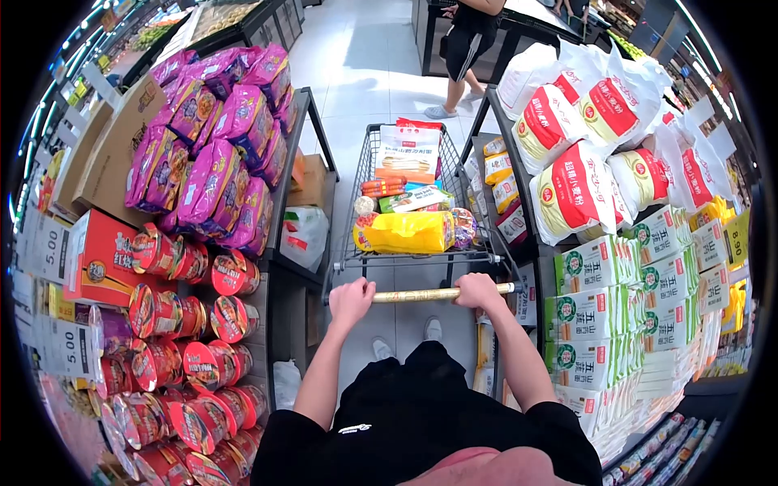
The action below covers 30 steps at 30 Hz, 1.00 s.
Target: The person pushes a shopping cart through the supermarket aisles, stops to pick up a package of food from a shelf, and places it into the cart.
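My left hand [352, 299] is wrapped round the left end of a shopping cart's pale handle [415, 296]. Near the other end of that bar, my right hand [478, 291] grips it too. Ahead of both hands is the wire shopping cart [374, 261]. In its basket lie a yellow package [409, 232], a green and white packet [419, 199], and orange-red wrapped sticks [382, 188]. A white-and-red bag [408, 152] leans at the far end. A small round whitish item [364, 206] and a purple packet [463, 228] flank the yellow package.
Dark display stands hem the cart in on both sides. Purple snack bags [212, 186] and red noodle cups [203, 364] fill the left; flour sacks [575, 186] and green-white noodle packs [583, 316] fill the right. Beyond the cart, a person [468, 49] stands on the tiled floor [356, 57].
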Available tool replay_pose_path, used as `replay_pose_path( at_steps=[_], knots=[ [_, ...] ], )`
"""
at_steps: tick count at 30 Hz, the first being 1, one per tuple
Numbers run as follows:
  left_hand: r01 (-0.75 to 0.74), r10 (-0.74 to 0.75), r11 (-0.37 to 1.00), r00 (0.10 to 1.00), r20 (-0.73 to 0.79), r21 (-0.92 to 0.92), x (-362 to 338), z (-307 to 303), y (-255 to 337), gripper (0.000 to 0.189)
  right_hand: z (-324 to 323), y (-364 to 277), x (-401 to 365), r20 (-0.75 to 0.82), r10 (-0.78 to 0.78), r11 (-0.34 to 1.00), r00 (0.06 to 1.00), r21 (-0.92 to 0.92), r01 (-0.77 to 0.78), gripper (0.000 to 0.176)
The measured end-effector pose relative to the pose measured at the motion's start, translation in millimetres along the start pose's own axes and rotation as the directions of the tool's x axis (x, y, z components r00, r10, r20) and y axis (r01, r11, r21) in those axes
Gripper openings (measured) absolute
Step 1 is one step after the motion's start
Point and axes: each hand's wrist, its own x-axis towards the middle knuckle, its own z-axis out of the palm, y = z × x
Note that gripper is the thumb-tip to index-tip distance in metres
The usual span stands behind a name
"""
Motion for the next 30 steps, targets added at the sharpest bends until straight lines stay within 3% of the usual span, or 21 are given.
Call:
replay_pose_path(
  at_steps=[3,7,10,13,16,20,23,25,26,28,30],
  knots=[
    [0.029,-0.029,0.999,0.999,-0.031,-0.016,9,-1,3,0.035,-17,-1,9,0.097,0.007,0.999,0.995,0.036,-0.011,0.030],
    [0.019,-0.019,1.000,0.996,-0.092,0.000,24,2,2,0.033,-14,5,28,0.055,-0.008,1.000,0.998,0.008,0.007,0.028],
    [-0.018,0.021,1.000,0.986,-0.166,0.022,35,6,-1,0.032,-8,10,38,-0.047,-0.033,0.999,0.998,-0.033,0.031,0.024],
    [-0.018,0.019,1.000,0.978,-0.208,0.005,42,10,-1,0.031,3,13,44,-0.349,-0.059,0.998,0.935,-0.057,0.041,0.017],
    [-0.006,0.006,1.000,0.976,-0.220,0.001,50,11,-3,0.031,8,13,49,-0.479,-0.054,0.998,0.876,-0.041,0.039,0.015],
    [0.000,-0.001,1.000,0.990,-0.138,-0.010,55,12,-8,0.036,10,12,52,-0.490,-0.026,0.999,0.871,-0.032,0.012,0.014],
    [-0.031,0.031,1.000,0.992,-0.125,-0.002,51,11,-9,0.037,7,9,50,-0.417,0.039,0.998,0.908,-0.018,-0.052,0.017],
    [-0.020,0.021,1.000,1.000,0.009,-0.005,43,-3,-4,0.044,1,5,47,-0.269,0.061,0.997,0.961,-0.039,-0.074,0.024],
    [-0.023,0.023,1.000,1.000,0.012,-0.007,39,-5,-5,0.044,0,3,44,-0.267,0.064,0.996,0.961,-0.039,-0.077,0.024],
    [-0.010,0.012,1.000,0.997,0.075,-0.020,32,-8,-6,0.049,-9,-3,35,-0.084,0.069,0.995,0.994,-0.062,-0.074,0.032],
    [-0.024,0.025,1.000,0.988,0.153,-0.007,25,-16,-8,0.052,-8,-7,30,-0.039,0.078,0.995,0.996,-0.053,-0.080,0.037]
  ],
)
